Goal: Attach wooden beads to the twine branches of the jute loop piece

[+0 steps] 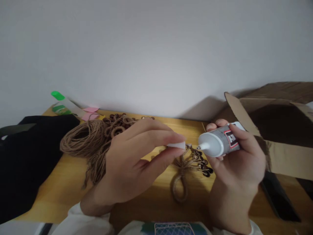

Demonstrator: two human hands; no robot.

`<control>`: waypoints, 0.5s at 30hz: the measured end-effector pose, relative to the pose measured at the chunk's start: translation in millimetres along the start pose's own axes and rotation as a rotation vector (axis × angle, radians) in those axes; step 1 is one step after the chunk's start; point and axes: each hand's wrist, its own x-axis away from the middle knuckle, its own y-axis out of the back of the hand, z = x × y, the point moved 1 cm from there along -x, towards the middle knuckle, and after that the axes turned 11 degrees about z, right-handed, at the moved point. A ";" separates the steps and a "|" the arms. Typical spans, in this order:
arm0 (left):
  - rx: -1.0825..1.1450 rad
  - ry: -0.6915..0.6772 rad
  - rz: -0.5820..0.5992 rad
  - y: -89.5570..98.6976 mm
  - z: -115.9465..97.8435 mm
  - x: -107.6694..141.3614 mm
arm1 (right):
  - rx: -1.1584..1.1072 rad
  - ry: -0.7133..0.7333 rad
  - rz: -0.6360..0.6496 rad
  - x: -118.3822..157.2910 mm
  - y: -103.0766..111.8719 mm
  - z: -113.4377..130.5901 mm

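Note:
Between the thumb and fingers of my left hand (137, 160) is a small white cap (178, 145). My right hand (238, 163) grips a grey and white glue tube (221, 142) with a red-edged label, its narrow nozzle pointing left at the cap. A short gap separates nozzle and cap. Below them on the wooden table (151, 212) lies a brown cord piece (182, 171), with a loop at its near end and several strands ending in dark rings or beads. My hands hide part of it.
A coil of brown cord (84, 138) and a pile of cord-wrapped rings (119, 125) lie at the left, beside black cloth (26, 163). Pink sticky notes (90, 113) and a green-and-clear item (63, 104) sit behind. An opened cardboard box (286, 156) and a black phone-like slab (280, 197) are at right.

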 end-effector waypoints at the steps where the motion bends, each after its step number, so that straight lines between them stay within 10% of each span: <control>1: 0.010 0.004 0.007 0.1 -0.3 0.3 | 0.002 0.004 -0.007 0.2 -1.0 0.0; 15: 0.032 0.060 0.043 5.4 -6.3 -8.5 | 0.012 0.061 -0.033 1.1 -4.0 0.0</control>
